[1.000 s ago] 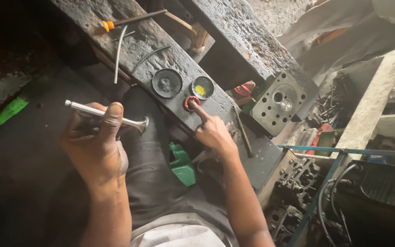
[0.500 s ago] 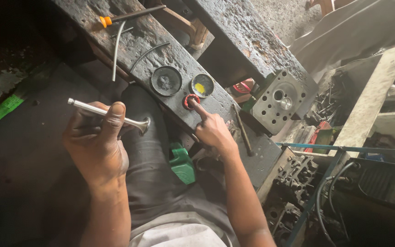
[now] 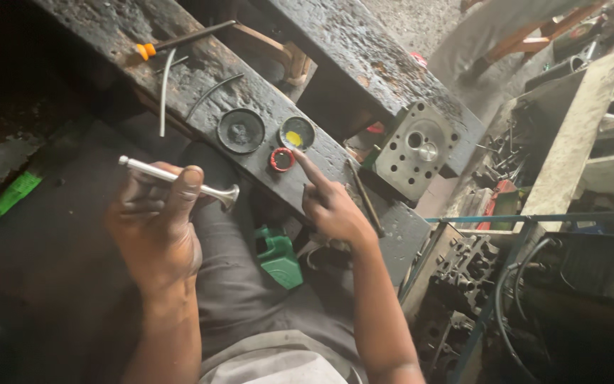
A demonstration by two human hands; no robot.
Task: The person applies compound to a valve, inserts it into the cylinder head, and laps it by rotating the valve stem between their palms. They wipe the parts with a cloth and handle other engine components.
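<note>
A shiny valve and a little red pot

The left hand [image 3: 154, 227] grips the metal valve [image 3: 179, 183]. The right hand [image 3: 332, 206] has one finger out, touching the red pot [image 3: 282, 159].

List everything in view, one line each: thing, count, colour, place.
engine valve: 1, silver, in the left hand
red cap: 1, red, on the bench, at the right fingertip
tin with yellow paste: 1, dark, beside the red cap
round lid: 1, black, left of the tin
screwdriver: 1, orange handle, bench top
cylinder head: 1, grey, right of the bench
green container: 1, green, by the knee
left hand: 1, grip closed
right hand: 1, forefinger extended
</note>
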